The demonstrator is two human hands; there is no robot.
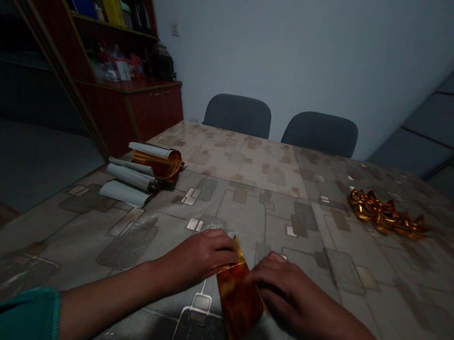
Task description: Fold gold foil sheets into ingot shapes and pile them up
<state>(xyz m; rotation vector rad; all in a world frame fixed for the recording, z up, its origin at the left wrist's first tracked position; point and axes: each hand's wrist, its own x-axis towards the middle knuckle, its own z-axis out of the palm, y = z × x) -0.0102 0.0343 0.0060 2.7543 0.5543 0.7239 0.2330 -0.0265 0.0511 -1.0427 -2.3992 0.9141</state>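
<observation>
A shiny gold foil paper (239,301), partly folded, is between my two hands just above the near part of the table. My left hand (213,252) has its fingers closed on the paper's upper left edge, where a crease crosses it. On the other side, my right hand (278,284) is closed on the paper's right edge, with its thumb hidden. Toward the right lies a cluster of folded gold foil pieces (387,215). A pile of curled foil sheets (155,165), gold on one face and pale on the other, rests at the left.
A patterned cloth covers the table (247,206). Beyond its far edge stand two dark chairs, one at left (238,114) and one at right (320,132). A wooden cabinet (155,106) with shelves of items is at the back left, against a pale wall (295,44).
</observation>
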